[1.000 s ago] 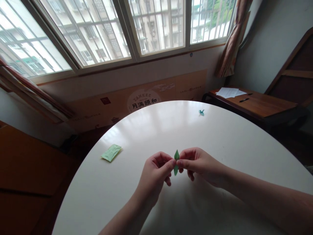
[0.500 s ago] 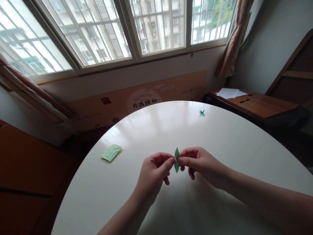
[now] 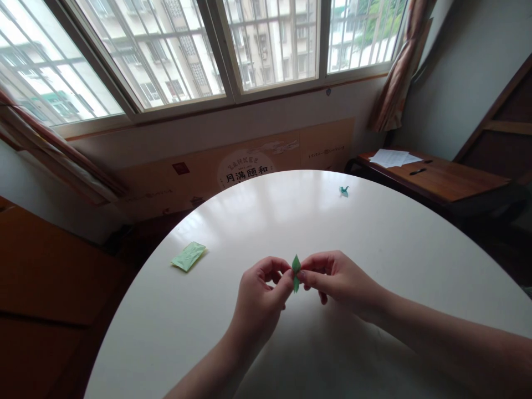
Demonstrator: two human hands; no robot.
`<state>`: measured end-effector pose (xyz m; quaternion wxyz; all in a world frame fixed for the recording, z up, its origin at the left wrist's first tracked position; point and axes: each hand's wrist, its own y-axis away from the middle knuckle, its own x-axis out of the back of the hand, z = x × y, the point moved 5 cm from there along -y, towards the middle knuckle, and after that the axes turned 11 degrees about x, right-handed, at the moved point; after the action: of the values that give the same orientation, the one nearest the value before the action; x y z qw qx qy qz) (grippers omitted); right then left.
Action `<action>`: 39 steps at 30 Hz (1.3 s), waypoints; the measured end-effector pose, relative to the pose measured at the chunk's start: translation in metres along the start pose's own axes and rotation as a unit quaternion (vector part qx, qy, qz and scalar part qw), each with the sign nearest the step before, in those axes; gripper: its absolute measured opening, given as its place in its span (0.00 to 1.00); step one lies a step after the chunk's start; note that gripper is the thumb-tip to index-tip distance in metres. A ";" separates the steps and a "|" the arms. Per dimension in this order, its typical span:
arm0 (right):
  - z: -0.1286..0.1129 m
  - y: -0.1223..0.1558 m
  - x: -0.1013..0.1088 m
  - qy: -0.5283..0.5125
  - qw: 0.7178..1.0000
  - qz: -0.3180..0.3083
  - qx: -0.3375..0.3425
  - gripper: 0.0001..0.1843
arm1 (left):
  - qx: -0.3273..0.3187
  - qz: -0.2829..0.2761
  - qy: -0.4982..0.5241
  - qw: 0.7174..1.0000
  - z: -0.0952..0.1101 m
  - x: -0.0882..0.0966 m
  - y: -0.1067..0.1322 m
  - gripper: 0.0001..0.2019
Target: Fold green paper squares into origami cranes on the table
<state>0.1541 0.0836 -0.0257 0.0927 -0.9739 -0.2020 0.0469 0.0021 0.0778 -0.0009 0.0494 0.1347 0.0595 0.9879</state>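
Over the near half of the round white table (image 3: 366, 233), I had both hands in view through the head camera, meeting at one small folded piece of green paper (image 3: 296, 263). The left hand (image 3: 260, 285) pinched the piece from the table's left side, thumb and index finger pressed onto its middle. The right hand (image 3: 343, 276) pinched it from the opposite side in the same way, the two thumb tips close together. From my remote post I saw one pointed green end stick out toward the table's far edge and another toward its near side; the thumbs hid part of the middle. I could not tell whether any of the curled lower fingers touched the tabletop.

Toward the table's left edge, a flat, creased, pale green packet (image 3: 188, 256) lay well apart from the left hand. Near the table's far edge, right of its middle, sat a small teal bird-like figure (image 3: 343, 191). Beyond the table's far right edge stood a brown wooden desk (image 3: 461, 185) with white sheets (image 3: 390, 158) on it. Behind the table, a printed brown panel (image 3: 324, 145) ran below barred windows (image 3: 270, 50).
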 end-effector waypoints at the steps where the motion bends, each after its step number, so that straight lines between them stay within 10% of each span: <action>1: 0.000 0.000 0.000 0.008 1.000 0.002 -0.001 0.12 | -0.002 0.005 -0.004 1.000 0.000 0.000 0.001 0.11; 39: 0.002 -0.001 0.003 -0.035 0.997 0.047 -0.043 0.14 | 0.028 -0.061 -0.016 0.998 -0.008 -0.005 -0.004 0.17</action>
<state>0.1561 0.0859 -0.0276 0.0416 -0.9832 -0.1605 0.0769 0.0049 0.0804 -0.0101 0.1071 0.1476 0.0948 0.9787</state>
